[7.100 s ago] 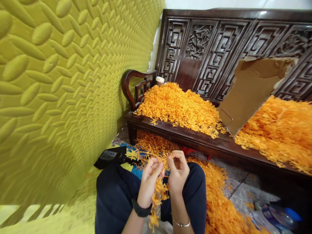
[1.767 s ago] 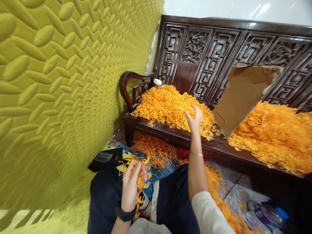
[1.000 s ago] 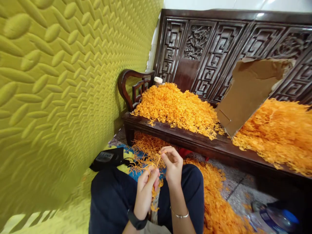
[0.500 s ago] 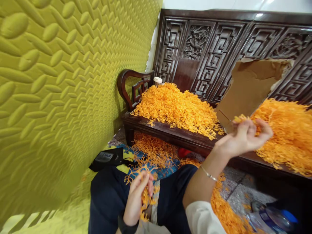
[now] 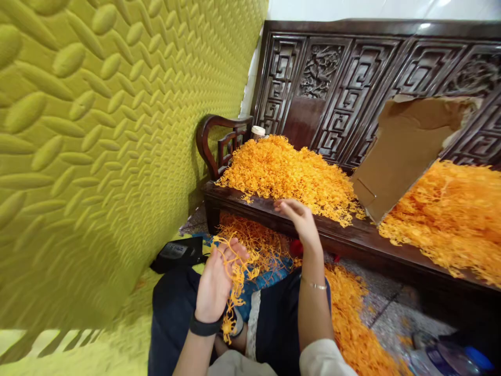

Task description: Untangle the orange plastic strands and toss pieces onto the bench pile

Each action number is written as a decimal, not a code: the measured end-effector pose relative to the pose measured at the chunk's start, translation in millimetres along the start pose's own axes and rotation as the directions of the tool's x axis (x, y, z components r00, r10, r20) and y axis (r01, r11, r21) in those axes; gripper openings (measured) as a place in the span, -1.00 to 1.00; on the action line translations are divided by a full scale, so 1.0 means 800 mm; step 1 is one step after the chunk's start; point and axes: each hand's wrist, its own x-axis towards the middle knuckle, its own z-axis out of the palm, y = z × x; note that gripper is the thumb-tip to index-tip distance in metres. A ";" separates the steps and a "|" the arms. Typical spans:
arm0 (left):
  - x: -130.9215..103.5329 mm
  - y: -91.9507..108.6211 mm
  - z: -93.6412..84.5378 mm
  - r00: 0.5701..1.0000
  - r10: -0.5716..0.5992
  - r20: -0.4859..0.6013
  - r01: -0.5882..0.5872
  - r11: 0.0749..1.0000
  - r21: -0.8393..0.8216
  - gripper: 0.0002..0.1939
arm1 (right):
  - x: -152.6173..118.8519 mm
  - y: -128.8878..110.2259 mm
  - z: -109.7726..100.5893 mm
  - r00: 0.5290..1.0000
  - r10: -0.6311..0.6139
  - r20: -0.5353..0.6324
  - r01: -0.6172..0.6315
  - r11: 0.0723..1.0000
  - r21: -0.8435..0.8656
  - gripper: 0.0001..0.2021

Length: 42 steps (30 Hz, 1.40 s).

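Orange strand clump lying across left hand, lower end hanging beside black wristband; left fingers loosely extending, palm unclosed. Right hand hovering near front edge of dark bench, fingers slightly curving, grip impossible to tell. Orange heap resting on bench, second heap lying farther right, cardboard sheet standing tilted between; loose strands spreading across floor below

Dressed in a pale top with an off-white right sleeve ending near the elbow, and dark navy trousers. Wearing a broad black wristband on the left, a slim silvery bangle on the right.
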 end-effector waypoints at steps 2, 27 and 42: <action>0.001 0.000 -0.002 1.000 0.028 -0.008 -0.028 1.000 -0.010 -0.66 | -0.043 -0.012 0.024 0.964 0.017 0.266 -0.033 0.998 0.056 -0.78; -0.010 -0.009 0.008 0.997 0.038 0.062 -0.026 0.985 -0.170 -0.80 | -0.124 -0.012 0.087 0.976 0.121 0.180 -0.179 0.920 0.350 -0.85; -0.006 -0.033 0.028 0.998 0.057 -0.038 -0.060 0.995 -0.075 -0.63 | -0.148 -0.010 0.129 0.873 -0.091 -0.479 0.102 0.995 -0.003 -0.91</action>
